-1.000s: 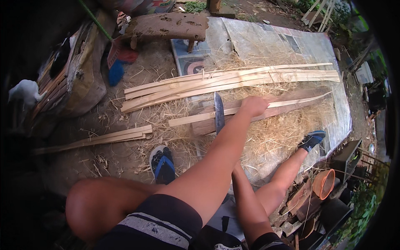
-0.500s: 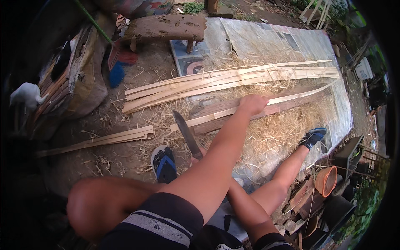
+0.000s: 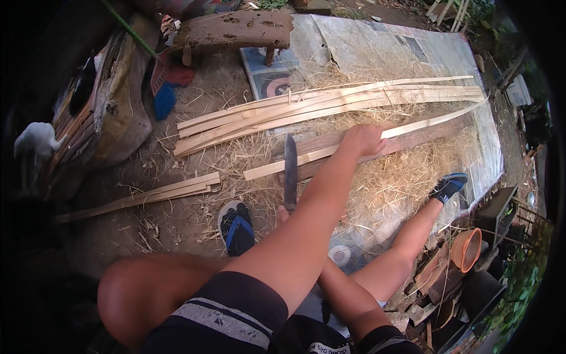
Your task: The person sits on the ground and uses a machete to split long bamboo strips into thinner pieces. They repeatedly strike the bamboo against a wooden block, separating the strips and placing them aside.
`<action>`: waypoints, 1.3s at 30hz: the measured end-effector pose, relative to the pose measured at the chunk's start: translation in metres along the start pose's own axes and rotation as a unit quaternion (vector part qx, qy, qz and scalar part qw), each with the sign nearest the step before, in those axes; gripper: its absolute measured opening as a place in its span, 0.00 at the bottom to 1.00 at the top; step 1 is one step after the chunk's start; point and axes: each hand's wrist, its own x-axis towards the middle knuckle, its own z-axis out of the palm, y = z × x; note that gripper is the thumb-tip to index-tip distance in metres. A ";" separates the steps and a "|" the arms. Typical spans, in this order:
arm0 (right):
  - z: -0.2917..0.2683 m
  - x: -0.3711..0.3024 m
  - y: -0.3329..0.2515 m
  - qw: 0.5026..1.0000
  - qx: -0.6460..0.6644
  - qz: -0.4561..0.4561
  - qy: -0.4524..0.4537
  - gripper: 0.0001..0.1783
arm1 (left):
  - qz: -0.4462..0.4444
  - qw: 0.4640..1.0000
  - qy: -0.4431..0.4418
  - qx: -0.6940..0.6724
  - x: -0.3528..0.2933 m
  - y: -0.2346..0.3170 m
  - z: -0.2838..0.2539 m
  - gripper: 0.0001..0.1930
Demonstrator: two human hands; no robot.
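Note:
My left hand is closed around a pale bamboo strip, its arm stretched across in front of me. That strip lies along a brown wooden plank, with its near-left end jutting past the plank. Crossing beneath my left arm, my right hand grips a large knife; most of this hand is hidden by the left forearm. The blade points up and away from me, close to the strip's left part. Beyond the plank rests a row of long bamboo strips.
Thin shavings cover much of the grey sheet. More strips lie on the ground at left. A low brown bench, a blue-and-red broom and a white animal are farther off. An orange pot sits at right.
The knife blade has swung from leaning left to nearly straight away from me. My left hand still grips the strip, whose far end sits slightly farther right and up.

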 end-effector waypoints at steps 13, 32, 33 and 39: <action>0.019 0.016 -0.042 0.963 -0.248 0.071 0.084 0.16 | -0.015 0.999 -0.021 0.036 -0.001 -0.001 0.002 0.22; 0.020 0.001 -0.012 0.984 -0.111 0.128 -0.046 0.23 | -0.002 0.998 -0.037 0.055 0.004 0.015 0.002 0.22; 0.018 0.005 -0.029 0.980 -0.163 0.097 -0.051 0.24 | -0.029 0.997 -0.037 0.053 0.007 0.010 0.004 0.21; -0.056 0.013 -0.040 0.971 -0.224 0.062 0.047 0.27 | -0.177 0.983 -0.032 0.021 0.032 0.020 0.034 0.20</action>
